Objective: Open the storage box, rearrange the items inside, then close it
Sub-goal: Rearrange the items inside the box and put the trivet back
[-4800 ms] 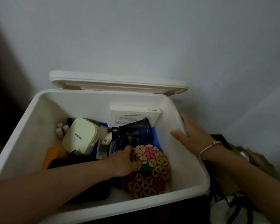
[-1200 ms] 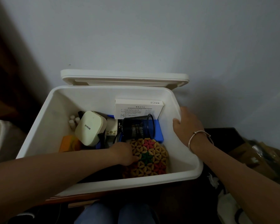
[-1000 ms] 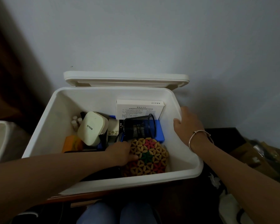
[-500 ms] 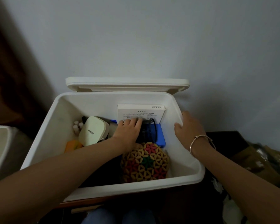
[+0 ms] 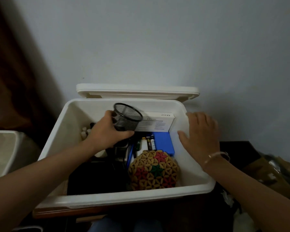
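The white storage box (image 5: 196,178) stands open, its lid (image 5: 137,92) tipped back against the wall. My left hand (image 5: 107,133) is shut on a black mesh pen cup (image 5: 128,117), held tilted above the items near the back. My right hand (image 5: 201,133) rests with spread fingers on the box's right rim. Inside lie a beaded flower-pattern bag (image 5: 154,171), a blue box (image 5: 163,142), a white carton (image 5: 157,122) upright against the back wall, batteries (image 5: 151,143) and small white bottles (image 5: 84,132). My forearm hides the cream device.
A white bin (image 5: 5,149) stands at the left. Brown cardboard and bags (image 5: 271,171) lie to the right of the box. A dark curtain hangs at the far left. The box sits on a wooden surface (image 5: 70,213) against the wall.
My left hand left the beaded bag, reached back to the mesh pen cup, gripped it and lifted it up and to the left. Batteries and the blue box beneath are uncovered. My right hand stays on the rim.
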The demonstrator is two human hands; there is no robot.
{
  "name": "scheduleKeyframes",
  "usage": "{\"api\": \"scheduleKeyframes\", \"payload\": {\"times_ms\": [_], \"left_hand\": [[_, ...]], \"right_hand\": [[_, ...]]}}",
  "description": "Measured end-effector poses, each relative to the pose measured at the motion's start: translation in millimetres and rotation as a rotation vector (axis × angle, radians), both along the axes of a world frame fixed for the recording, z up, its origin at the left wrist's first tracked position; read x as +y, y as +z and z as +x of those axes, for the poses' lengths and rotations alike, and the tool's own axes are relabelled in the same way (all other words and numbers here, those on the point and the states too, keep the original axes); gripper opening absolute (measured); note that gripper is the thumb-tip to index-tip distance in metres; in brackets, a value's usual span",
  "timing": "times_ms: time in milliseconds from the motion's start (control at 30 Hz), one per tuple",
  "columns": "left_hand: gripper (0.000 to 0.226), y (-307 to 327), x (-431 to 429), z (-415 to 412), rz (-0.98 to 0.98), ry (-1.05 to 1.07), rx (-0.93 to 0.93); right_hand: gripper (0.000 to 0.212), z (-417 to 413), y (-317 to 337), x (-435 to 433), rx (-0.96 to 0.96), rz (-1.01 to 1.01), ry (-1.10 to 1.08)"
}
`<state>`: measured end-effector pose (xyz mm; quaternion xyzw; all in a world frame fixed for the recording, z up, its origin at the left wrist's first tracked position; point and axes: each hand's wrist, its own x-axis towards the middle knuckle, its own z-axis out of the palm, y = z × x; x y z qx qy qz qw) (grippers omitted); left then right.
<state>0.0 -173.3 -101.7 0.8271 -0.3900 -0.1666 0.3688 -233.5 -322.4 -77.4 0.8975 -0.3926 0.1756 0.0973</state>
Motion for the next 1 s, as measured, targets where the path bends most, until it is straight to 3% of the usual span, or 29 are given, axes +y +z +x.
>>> {"api": "scheduleKeyframes", "payload": {"times_ms": [67, 100, 167, 233, 333, 533, 667, 733, 1000], "left_hand": [[0.077, 1, 21, 3, -0.03, 0.095, 0.085], [0.08, 0, 27, 3, -0.045, 0.117, 0.11], [0.08, -2, 33, -1, -0.076, 0.139, 0.122], [0.075, -2, 32, -3, -0.109, 0.15, 0.121], [0.071, -1, 29, 1, -0.152, 0.147, 0.098], [0.072, -2, 32, 3, -0.159, 0.137, 0.091], [0.082, 0, 30, 3, -0.155, 0.129, 0.059], [0.079, 0, 31, 3, -0.159, 0.135, 0.072], [0.07, 7, 36, 5, -0.199, 0.132, 0.163]], "right_hand": [[0.037, 5, 1, 6, -0.059, -0.092, 0.15], [0.03, 10, -1, 9, -0.053, -0.043, 0.214], [0.024, 27, -10, 11, -0.008, 0.225, 0.245], [0.025, 48, -26, 6, 0.155, 0.47, 0.157], [0.036, 72, -49, -2, 0.331, 0.656, -0.015], [0.06, 96, -78, -7, 0.415, 0.574, -0.197], [0.095, 106, -85, -6, 0.6, 0.496, -0.246], [0.104, 109, -87, -7, 0.6, 0.529, -0.266], [0.075, 105, -77, -12, 0.563, 0.553, -0.215]]}}
